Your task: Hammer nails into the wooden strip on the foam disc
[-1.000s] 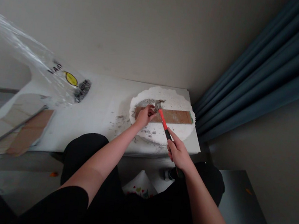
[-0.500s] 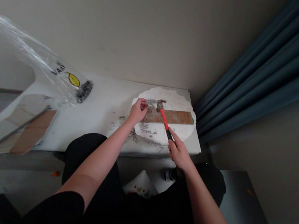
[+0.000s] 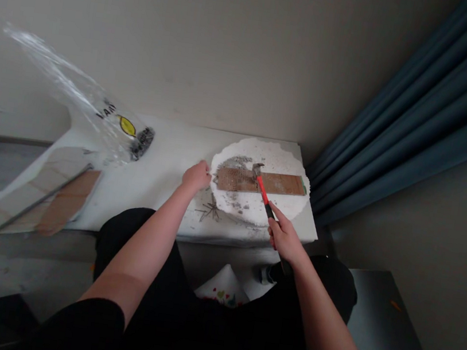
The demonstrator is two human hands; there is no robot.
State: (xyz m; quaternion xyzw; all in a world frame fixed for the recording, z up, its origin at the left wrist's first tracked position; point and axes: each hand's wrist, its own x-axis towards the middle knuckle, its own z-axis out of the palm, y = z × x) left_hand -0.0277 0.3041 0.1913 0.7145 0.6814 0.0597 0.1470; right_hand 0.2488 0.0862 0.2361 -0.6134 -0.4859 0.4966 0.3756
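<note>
My right hand [image 3: 284,237] is wrapped round the dark grip of a claw hammer [image 3: 262,189] with a red shaft. The hammer's metal head is over a brown wooden strip [image 3: 280,184], near its middle. That strip lies across a white round mat with a ragged edge [image 3: 263,209], and grey crumbs cover its left half and the mat around it. At the mat's left edge is my left hand [image 3: 197,174], its fingers curled together by the strip's left end. Whether anything is in those fingers is hidden. Several nails [image 3: 211,211] lie in a small pile below the mat's left side.
A clear plastic bag [image 3: 111,117] with dark contents at its bottom end stands on the white tabletop [image 3: 167,148] at left. Wooden boards [image 3: 66,204] lie at the table's left end. A blue curtain [image 3: 398,117] hangs at right, beside a wall.
My left hand has moved left, off the crumb-covered end of the wooden strip to the mat's edge. The hammer stays in my right hand over the strip. The view has shifted slightly.
</note>
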